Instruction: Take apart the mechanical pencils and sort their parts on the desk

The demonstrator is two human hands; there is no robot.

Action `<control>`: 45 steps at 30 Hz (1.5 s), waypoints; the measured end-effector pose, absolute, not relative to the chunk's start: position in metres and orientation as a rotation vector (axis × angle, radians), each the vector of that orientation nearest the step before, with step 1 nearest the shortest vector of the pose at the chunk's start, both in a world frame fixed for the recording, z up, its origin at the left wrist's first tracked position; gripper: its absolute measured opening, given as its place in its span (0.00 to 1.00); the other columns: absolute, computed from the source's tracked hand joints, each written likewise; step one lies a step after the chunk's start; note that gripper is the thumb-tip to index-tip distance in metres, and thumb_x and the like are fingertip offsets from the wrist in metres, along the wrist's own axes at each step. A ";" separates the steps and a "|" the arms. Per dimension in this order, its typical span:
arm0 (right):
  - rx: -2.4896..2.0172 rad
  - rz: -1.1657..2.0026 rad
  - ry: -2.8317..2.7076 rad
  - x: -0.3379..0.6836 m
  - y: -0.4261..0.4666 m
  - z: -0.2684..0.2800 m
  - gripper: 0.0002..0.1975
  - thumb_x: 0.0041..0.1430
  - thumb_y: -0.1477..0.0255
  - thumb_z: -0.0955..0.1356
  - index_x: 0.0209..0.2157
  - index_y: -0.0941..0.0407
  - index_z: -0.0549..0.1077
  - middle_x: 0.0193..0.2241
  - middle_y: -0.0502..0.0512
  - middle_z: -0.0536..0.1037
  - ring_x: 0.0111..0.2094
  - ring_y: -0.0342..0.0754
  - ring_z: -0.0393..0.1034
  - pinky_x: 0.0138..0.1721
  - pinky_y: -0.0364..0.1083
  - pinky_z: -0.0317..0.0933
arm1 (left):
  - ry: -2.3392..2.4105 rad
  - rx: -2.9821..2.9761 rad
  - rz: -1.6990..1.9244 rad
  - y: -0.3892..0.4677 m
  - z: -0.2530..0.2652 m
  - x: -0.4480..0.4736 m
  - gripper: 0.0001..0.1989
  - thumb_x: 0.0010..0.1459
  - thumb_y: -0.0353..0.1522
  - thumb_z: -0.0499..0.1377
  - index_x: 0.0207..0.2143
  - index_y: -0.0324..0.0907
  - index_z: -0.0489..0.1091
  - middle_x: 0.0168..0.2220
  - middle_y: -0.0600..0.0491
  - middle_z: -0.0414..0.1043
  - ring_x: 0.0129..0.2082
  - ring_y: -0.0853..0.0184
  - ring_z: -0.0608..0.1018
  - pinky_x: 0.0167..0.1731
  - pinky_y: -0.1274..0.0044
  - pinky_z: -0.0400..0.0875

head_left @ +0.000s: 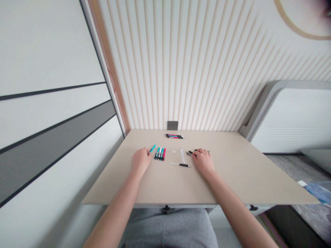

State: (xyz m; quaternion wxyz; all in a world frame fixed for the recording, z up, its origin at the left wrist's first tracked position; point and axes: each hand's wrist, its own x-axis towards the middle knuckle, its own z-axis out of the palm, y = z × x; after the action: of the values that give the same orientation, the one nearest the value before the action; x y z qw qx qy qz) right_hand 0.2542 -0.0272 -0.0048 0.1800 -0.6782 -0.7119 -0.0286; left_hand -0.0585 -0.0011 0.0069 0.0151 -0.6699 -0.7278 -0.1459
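My left hand (141,159) is closed around the lower end of a turquoise pen barrel (153,148), which slants up to the right from the fingertips. Beside it several pen barrels (160,154) in turquoise, white and red with dark ends lie in a row. My right hand (203,160) has its fingers curled down at a black pen part (190,152), among small dark and grey pieces (188,154) partly hidden by the hand. Between the hands are thin white refills (183,156), tiny clear pieces (173,151) and a black pen section (184,165) with a white refill sticking out.
Several assembled pens (174,136) lie near the back of the beige table (232,186), below a dark wall socket (172,125). A white panelled cabinet (51,137) flanks the left side. On the right stands a bed with a pale headboard (289,113).
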 end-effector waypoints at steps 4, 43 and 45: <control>-1.859 -0.060 -1.956 0.255 -0.025 -0.007 0.12 0.65 0.68 0.62 0.37 0.53 0.77 0.39 0.56 0.76 0.44 0.51 0.65 0.44 0.48 0.52 | -2.242 -2.118 -0.462 0.000 0.006 -0.059 0.11 0.60 0.36 0.54 0.41 0.44 0.73 0.36 0.49 0.78 0.38 0.61 0.77 0.34 0.77 0.65; -1.627 0.203 -2.236 0.200 0.015 0.002 0.13 0.61 0.73 0.63 0.46 0.51 0.74 0.40 0.53 0.80 0.45 0.49 0.69 0.47 0.47 0.54 | -2.079 -2.389 -0.503 -0.007 0.011 -0.050 0.10 0.61 0.32 0.54 0.40 0.45 0.74 0.39 0.49 0.75 0.41 0.63 0.75 0.42 0.75 0.66; -1.615 0.208 -2.232 0.199 0.015 0.000 0.14 0.61 0.74 0.63 0.47 0.51 0.74 0.39 0.53 0.79 0.45 0.49 0.69 0.47 0.47 0.53 | -2.072 -2.399 -0.500 -0.007 0.010 -0.049 0.10 0.61 0.32 0.54 0.39 0.44 0.74 0.39 0.49 0.75 0.41 0.63 0.75 0.42 0.76 0.65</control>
State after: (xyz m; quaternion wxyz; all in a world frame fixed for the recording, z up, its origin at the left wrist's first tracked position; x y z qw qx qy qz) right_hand 0.1985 0.0154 -0.0004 0.1881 -0.5740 -0.7935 0.0738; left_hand -0.0492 -0.0073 0.0105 -0.0338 -0.7472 -0.6452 -0.1556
